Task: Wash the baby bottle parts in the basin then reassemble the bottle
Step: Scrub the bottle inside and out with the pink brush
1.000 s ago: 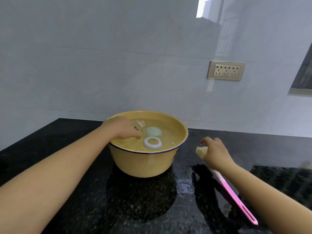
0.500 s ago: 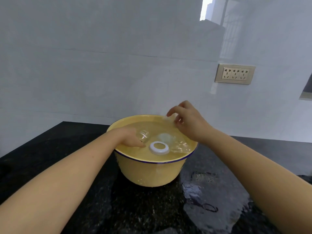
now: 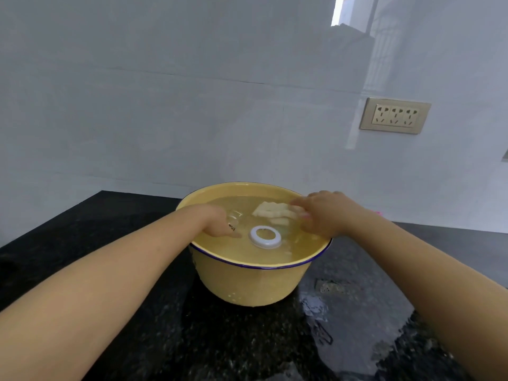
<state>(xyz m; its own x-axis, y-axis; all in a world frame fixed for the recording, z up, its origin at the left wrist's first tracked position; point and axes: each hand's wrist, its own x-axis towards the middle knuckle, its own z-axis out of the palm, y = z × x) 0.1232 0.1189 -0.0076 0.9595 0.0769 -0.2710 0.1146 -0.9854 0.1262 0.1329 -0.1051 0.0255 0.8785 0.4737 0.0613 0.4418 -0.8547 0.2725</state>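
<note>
Hands both in basin [image 3: 255,284]: my left hand [image 3: 217,225] grips the glass bottle [image 3: 233,217] in the water at its left side; my right hand [image 3: 323,213] holds the sponge brush [image 3: 273,211] dipped at its far side. White ring [image 3: 265,237] floats mid-basin. Scrubbing hardly begun, I judge; reassembly all ahead.

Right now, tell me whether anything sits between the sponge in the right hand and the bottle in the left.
Nothing visible does. Only open water lies between the sponge and the bottle that the left hand holds in the basin. The white ring floats nearer the camera, outside that gap.
</note>
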